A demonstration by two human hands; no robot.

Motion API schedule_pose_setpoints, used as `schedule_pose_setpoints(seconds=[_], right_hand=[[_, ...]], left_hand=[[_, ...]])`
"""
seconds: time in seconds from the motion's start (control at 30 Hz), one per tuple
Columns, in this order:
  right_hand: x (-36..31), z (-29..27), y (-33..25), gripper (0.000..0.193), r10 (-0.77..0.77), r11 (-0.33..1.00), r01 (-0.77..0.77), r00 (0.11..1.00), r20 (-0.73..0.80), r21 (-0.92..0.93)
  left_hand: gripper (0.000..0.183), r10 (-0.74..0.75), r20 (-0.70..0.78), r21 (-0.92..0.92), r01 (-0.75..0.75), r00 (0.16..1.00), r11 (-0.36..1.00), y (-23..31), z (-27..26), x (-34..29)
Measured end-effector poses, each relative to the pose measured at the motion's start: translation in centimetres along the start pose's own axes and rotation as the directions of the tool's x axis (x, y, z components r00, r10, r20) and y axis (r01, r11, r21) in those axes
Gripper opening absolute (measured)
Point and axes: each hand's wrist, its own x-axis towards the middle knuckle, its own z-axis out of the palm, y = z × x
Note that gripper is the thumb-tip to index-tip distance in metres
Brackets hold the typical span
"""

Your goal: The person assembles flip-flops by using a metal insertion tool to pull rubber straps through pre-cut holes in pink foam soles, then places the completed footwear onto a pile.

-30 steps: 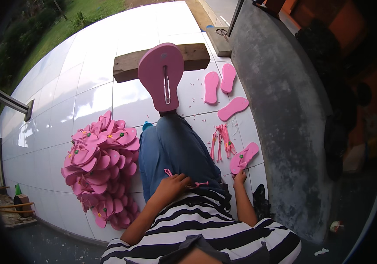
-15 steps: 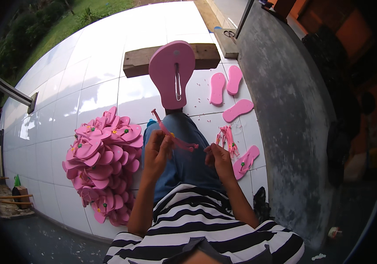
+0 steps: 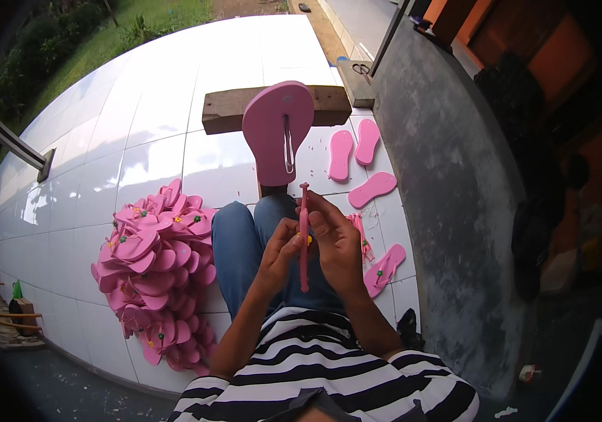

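Note:
Over my lap, my left hand [image 3: 282, 247] and my right hand [image 3: 337, 247] both grip a pink flip-flop strap [image 3: 304, 266], one from each side. A small yellow ornament shows at its middle, and its ends stick out above and below my fingers. Beyond my knees a pink flip-flop sole [image 3: 266, 130] leans against a wooden block [image 3: 223, 112], with a long metal loop tool [image 3: 289, 151] through or against it; which one I cannot tell. More pink straps [image 3: 363, 235] lie on the tiles beyond my right hand.
A big heap of pink flip-flops [image 3: 153, 281] lies left of my legs. To the right are several loose soles [image 3: 372, 190] and a finished flip-flop [image 3: 385, 271]. A grey wall [image 3: 448, 176] bounds the right side. Scissors [image 3: 361, 69] rest on a ledge at the back.
My right hand has moved left to meet my left hand and taken hold of the strap. The strap has turned from slanted to nearly upright.

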Motion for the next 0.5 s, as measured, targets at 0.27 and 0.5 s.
schedule_pose_setpoints(seconds=[0.27,0.5], right_hand=[[3.4,0.8,0.1,0.021,-0.118,0.976,0.133,0.989,-0.095,0.174],[5.5,1.0,-1.7,0.014,-0.328,0.940,0.318,0.942,-0.075,-0.121]], left_hand=[[0.023,0.071,-0.031,0.150,-0.065,0.997,0.986,1.3,-0.3,2.1],[0.013,0.614,0.004,0.703,-0.439,0.789,0.560,8.2,-3.6,7.6]])
